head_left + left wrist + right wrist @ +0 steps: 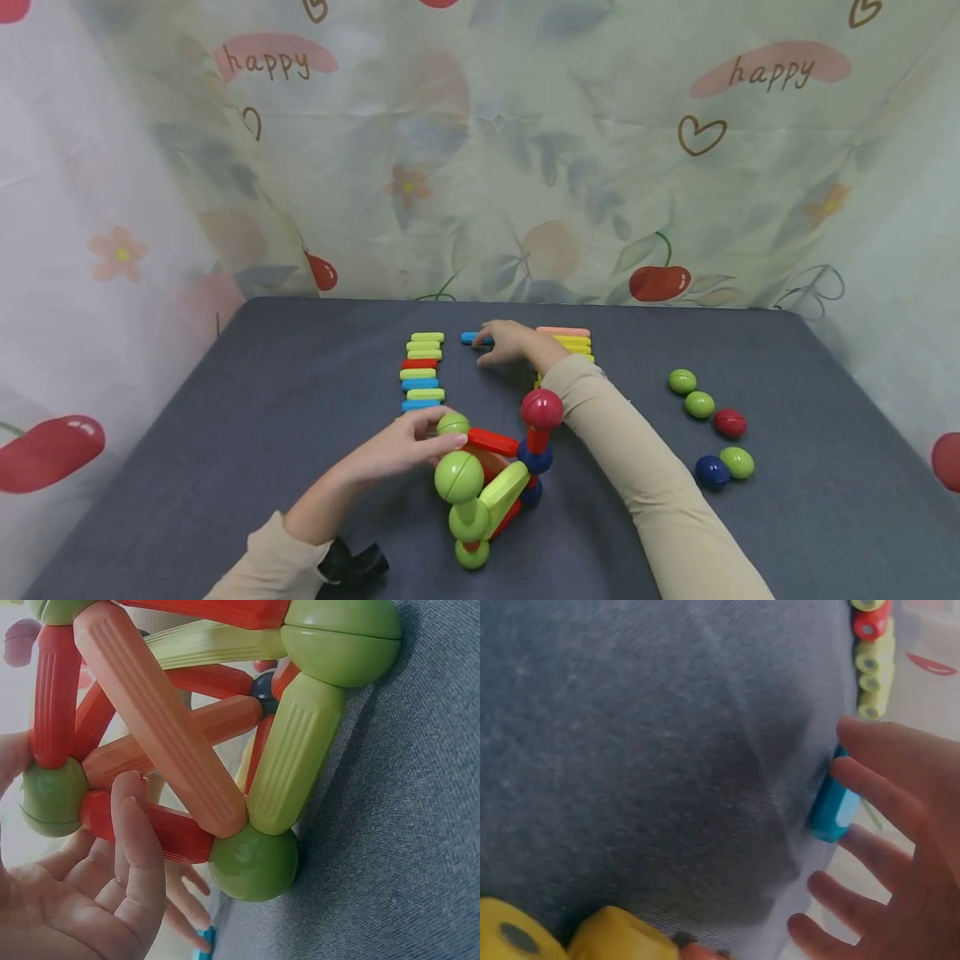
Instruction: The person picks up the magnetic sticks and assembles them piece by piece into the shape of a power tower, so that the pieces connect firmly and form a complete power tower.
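Note:
My left hand [393, 450] grips a built frame of magnetic rods and balls at one green ball [54, 796], thumb on one side and fingers on the other. The frame joins red, orange and light green rods to green and dark blue balls, with a red ball [542, 409] on top of an upright red rod. A lone blue rod [834, 810] lies at the back of the table. Around it my right hand [512, 343] reaches with fingers spread, index fingertip overlapping the rod in the right wrist view.
A column of green, red and blue rods [420, 364] lies left of centre. Yellow rods [573, 343] and a pink rod [564, 331] lie under and beyond the right wrist. Several loose balls [700, 405] sit at the right. A black strap [360, 567] is near the left sleeve.

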Tool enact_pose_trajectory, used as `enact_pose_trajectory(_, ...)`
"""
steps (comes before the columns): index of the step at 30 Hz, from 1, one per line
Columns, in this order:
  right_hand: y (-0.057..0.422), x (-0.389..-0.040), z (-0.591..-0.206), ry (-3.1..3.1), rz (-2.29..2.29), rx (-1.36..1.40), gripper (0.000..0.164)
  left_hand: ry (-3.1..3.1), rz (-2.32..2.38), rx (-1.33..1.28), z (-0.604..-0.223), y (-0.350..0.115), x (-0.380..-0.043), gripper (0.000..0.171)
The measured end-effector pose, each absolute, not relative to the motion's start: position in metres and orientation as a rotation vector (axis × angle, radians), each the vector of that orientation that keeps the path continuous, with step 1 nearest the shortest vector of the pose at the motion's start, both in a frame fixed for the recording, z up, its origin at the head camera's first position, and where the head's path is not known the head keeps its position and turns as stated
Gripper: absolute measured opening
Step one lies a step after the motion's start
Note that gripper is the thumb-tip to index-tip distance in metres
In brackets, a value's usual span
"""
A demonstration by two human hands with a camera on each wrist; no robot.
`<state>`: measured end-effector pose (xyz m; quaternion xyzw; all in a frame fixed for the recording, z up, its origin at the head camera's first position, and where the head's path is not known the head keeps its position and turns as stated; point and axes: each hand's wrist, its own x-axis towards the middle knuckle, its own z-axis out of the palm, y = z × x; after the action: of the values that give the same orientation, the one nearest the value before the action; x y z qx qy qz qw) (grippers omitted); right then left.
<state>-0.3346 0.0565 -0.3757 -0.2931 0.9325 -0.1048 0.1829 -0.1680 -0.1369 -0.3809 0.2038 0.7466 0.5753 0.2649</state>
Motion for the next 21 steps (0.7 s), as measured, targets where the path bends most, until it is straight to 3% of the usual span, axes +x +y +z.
enact_pose_trajectory(7, 0.061, -0.335, -0.379, 2.723, -0.35, -0.822, 0.025, 2.061, 1.537, 0.519, -0.381, -0.136, -0.165, 0.031)
enact_pose_trajectory(12, 0.073, -0.332, -0.377, 2.766, -0.65, -0.826, 0.017, 2.109, 1.559, 0.448, -0.378, -0.135, -0.158, 0.036)
enact_pose_trajectory(17, 0.087, -0.323, -0.366, 2.638, -1.014, -0.903, 0.016, 2.171, 1.589, 0.448, -0.372, -0.132, -0.147, 0.048)
enact_pose_trajectory(21, 0.094, -0.309, -0.354, 2.486, -1.221, -0.993, 0.028, 2.176, 1.615, 0.423, -0.37, -0.128, -0.143, 0.052)
